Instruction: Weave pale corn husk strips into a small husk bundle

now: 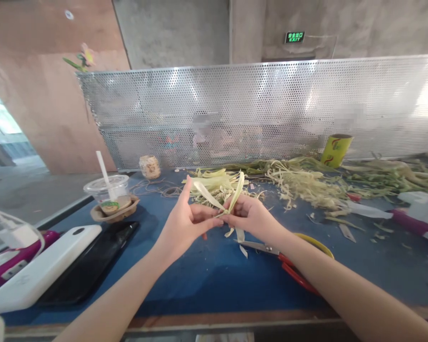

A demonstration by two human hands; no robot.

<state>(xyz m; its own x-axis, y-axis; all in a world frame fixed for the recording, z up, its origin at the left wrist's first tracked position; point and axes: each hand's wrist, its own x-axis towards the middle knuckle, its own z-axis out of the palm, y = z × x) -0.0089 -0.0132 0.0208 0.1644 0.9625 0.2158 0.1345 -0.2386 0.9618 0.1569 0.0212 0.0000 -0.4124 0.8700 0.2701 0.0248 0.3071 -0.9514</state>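
My left hand (185,221) and my right hand (251,216) meet over the blue table mat (199,289). Both pinch the crossing point of pale green leaf strips (237,192), whose two ends stand up in a V shape. The thumb and finger of each hand are pressed on the strips, and the left index finger points upward. Behind the hands lies a bundle of pale husk leaves (214,180). Scissors with red handles (296,273) lie partly under my right forearm.
At left are a plastic cup with a straw (109,187), a black phone (92,261), a white power bank (46,266) and a purple power strip (7,259). Shredded fibres (303,183), a yellow-green roll (337,151) and a purple tool (413,225) lie right. A perforated metal screen (235,109) stands behind.
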